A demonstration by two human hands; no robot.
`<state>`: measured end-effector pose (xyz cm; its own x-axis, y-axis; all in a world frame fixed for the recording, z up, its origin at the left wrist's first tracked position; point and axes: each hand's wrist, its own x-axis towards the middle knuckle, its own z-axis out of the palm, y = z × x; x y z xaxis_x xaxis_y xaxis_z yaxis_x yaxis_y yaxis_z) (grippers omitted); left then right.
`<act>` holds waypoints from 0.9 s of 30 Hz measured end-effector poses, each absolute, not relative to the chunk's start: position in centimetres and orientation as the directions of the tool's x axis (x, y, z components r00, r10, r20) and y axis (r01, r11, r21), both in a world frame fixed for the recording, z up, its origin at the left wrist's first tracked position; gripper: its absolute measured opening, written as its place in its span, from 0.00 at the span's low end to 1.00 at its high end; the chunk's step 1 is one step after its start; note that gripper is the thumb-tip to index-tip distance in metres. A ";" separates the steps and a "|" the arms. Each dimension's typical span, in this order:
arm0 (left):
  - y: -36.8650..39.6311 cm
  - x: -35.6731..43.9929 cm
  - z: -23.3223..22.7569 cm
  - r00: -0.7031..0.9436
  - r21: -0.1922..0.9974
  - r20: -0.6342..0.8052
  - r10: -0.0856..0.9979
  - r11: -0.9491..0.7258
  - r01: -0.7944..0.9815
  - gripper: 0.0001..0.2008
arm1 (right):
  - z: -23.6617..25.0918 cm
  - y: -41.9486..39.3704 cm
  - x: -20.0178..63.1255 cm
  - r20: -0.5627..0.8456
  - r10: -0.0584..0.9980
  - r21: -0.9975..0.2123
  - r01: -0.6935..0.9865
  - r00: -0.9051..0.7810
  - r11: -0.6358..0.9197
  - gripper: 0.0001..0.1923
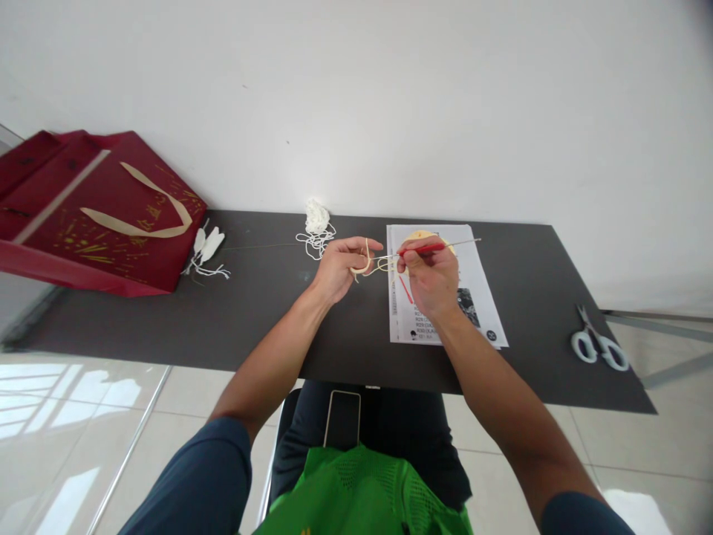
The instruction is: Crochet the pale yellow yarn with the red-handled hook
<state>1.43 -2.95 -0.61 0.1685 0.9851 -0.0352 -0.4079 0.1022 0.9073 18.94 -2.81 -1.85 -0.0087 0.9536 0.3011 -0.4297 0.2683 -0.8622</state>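
My left hand is closed on pale yellow yarn, which loops round its index finger. In my right hand is a crochet hook with a red handle; its thin metal tip points left, toward the yarn between my two hands. Fine strands run from the left fingers to the hook. Under and behind the right hand, a round pale yellow piece lies on printed sheets, mostly hidden. A short red strip shows on the paper beside the right wrist.
A heap of white yarn sits at the table's back edge. White tassel-like pieces lie beside a dark red gift bag at left. Scissors rest near the right edge of the dark table. A phone lies on my lap.
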 end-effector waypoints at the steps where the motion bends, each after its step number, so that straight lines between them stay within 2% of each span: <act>1: -2.9 1.4 -0.6 0.179 0.901 -0.038 0.983 0.111 -0.419 0.15 | -1.8 -2.9 18.9 0.296 0.955 -0.865 -0.426 -0.010 0.264 0.11; 12: -2.8 1.2 -0.7 0.237 0.875 -0.043 0.971 0.151 -0.461 0.13 | -1.5 -3.0 18.8 0.250 0.968 -0.860 -0.463 -0.019 0.213 0.13; 19: -2.8 1.6 -1.4 0.101 0.924 0.083 0.991 -0.039 -0.381 0.09 | -1.9 -2.5 18.8 0.035 0.997 -0.789 -0.614 -0.071 -0.017 0.13; 27: -3.1 2.5 -1.8 0.028 0.956 0.115 0.993 -0.103 -0.276 0.11 | -2.5 -3.0 17.7 -0.068 0.996 -0.762 -0.641 -0.065 -0.094 0.12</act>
<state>2.54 -3.12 -1.78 0.0279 0.9930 0.1149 -0.2763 -0.1028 0.9555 17.71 -2.97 -2.45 -0.0652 0.9955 -0.0685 -0.6412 -0.0944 -0.7615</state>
